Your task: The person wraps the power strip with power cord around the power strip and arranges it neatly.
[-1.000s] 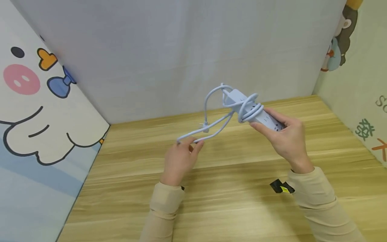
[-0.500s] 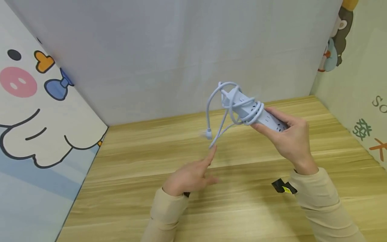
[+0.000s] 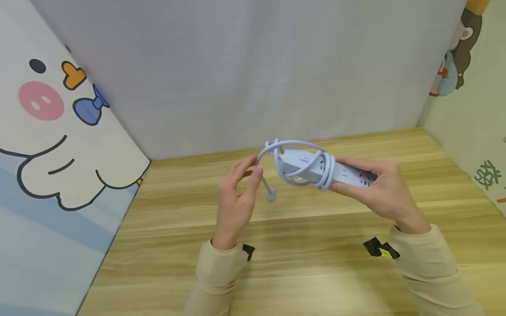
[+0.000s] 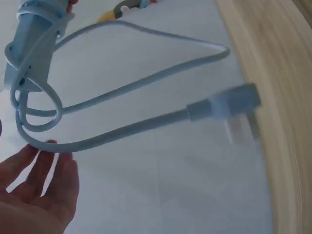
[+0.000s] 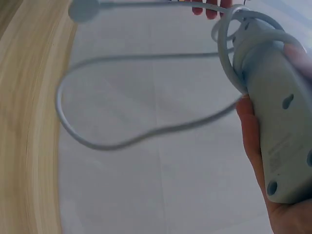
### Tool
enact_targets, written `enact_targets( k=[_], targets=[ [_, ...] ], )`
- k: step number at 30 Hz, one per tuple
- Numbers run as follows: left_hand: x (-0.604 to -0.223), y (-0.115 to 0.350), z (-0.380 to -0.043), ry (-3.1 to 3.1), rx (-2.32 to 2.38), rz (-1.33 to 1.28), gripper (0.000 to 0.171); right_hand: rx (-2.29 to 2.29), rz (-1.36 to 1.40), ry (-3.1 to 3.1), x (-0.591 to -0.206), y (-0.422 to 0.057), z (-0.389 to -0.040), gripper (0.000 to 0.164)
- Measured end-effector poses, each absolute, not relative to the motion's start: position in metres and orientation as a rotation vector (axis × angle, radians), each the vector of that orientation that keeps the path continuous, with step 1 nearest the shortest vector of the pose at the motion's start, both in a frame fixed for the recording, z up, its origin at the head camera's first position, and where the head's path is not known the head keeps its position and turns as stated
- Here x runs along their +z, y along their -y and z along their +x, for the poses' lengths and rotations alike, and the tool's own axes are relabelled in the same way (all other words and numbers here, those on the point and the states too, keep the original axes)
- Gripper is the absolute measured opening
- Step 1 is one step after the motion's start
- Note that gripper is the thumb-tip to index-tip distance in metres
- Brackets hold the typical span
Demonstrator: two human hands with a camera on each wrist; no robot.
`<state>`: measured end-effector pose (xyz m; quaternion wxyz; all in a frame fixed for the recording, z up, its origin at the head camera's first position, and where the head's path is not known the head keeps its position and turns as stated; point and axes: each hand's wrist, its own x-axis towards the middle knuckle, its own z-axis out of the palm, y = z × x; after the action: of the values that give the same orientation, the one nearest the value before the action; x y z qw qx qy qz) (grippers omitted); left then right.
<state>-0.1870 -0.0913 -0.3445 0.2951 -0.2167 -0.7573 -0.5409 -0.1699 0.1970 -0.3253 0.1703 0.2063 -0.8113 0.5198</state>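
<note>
My right hand (image 3: 381, 186) grips a pale blue-white power strip (image 3: 349, 174) by its right end, holding it above the table. The strip's cord (image 3: 327, 169) is looped round its middle and far end. In the left wrist view, my left hand (image 4: 41, 195) touches the cord with extended fingertips, not curled round it. A free length hangs down to the plug (image 3: 270, 195), which dangles above the tabletop beside the left thumb. The right wrist view shows the strip's underside (image 5: 285, 136), with the fingers along its edge and a slack cord loop (image 5: 105, 147) hanging.
The wood-grain table (image 3: 300, 272) lies under both hands. A pale curtain (image 3: 237, 79) closes off the back. Cartoon-printed panels stand at the left (image 3: 59, 145) and right (image 3: 474, 118).
My left hand has left the folded cord loop and come up to the cord nearer the plug. The power strip has tilted closer to level, still in my right hand.
</note>
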Motion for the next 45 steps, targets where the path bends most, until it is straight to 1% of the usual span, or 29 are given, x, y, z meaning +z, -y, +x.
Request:
enact_targets(
  k=[3, 7, 9, 12, 16, 19, 23, 25, 28, 29, 31, 33, 36, 38, 41, 45],
  targets=[
    [-0.347, 0.093, -0.190, 2.046, -1.430, -0.564, 0.023, 1.478, 0.630, 2.374, -0.326, -0.199, -0.169, 0.050],
    [-0.347, 0.097, -0.192, 1.960, -1.480, -0.499, 0.020, 1.500, 0.706, 2.425, -0.327, -0.203, -0.169, 0.051],
    [-0.345, 0.103, -0.193, 1.912, -1.558, -0.391, 0.022, 1.541, 0.774, 2.415, -0.326, -0.207, -0.169, 0.052],
    [-0.345, 0.124, -0.201, 1.900, -1.610, -0.130, 0.025, 1.704, 0.835, 2.342, -0.325, -0.216, -0.170, 0.053],
    [-0.358, 0.167, -0.215, 2.103, -1.393, 0.250, 0.024, 1.916, 0.778, 2.225, -0.325, -0.231, -0.170, 0.056],
    [-0.372, 0.194, -0.222, 2.265, -1.153, 0.445, 0.024, 1.974, 0.712, 2.181, -0.324, -0.239, -0.169, 0.055],
    [-0.383, 0.207, -0.224, 2.494, -0.938, 0.537, 0.032, 1.983, 0.674, 2.169, -0.323, -0.237, -0.168, 0.052],
    [-0.386, 0.205, -0.224, 2.673, -0.843, 0.537, 0.040, 1.982, 0.676, 2.180, -0.322, -0.234, -0.167, 0.051],
    [-0.385, 0.195, -0.223, 2.922, -0.704, 0.459, 0.050, 1.983, 0.697, 2.190, -0.322, -0.229, -0.166, 0.051],
    [-0.382, 0.189, -0.221, 2.942, -0.689, 0.405, 0.051, 1.982, 0.704, 2.194, -0.322, -0.228, -0.166, 0.051],
    [-0.375, 0.172, -0.217, 2.849, -0.761, 0.217, 0.050, 1.993, 0.711, 2.201, -0.322, -0.226, -0.165, 0.051],
    [-0.363, 0.150, -0.210, 2.604, -0.984, -0.087, 0.049, 1.989, 0.705, 2.228, -0.322, -0.224, -0.165, 0.052],
    [-0.345, 0.113, -0.198, 2.235, -1.311, -0.620, 0.051, 1.967, 0.720, 2.270, -0.322, -0.222, -0.165, 0.053],
    [-0.337, 0.095, -0.190, 2.104, -1.487, -0.832, 0.051, 1.949, 0.755, 2.287, -0.322, -0.221, -0.166, 0.053],
    [-0.335, 0.088, -0.184, 2.061, -1.634, -0.920, 0.043, 1.941, 0.832, 2.280, -0.324, -0.220, -0.167, 0.054],
    [-0.331, 0.109, -0.182, 2.070, -1.727, -0.947, 0.033, 1.942, 0.905, 2.313, -0.325, -0.221, -0.168, 0.053]
  ],
)
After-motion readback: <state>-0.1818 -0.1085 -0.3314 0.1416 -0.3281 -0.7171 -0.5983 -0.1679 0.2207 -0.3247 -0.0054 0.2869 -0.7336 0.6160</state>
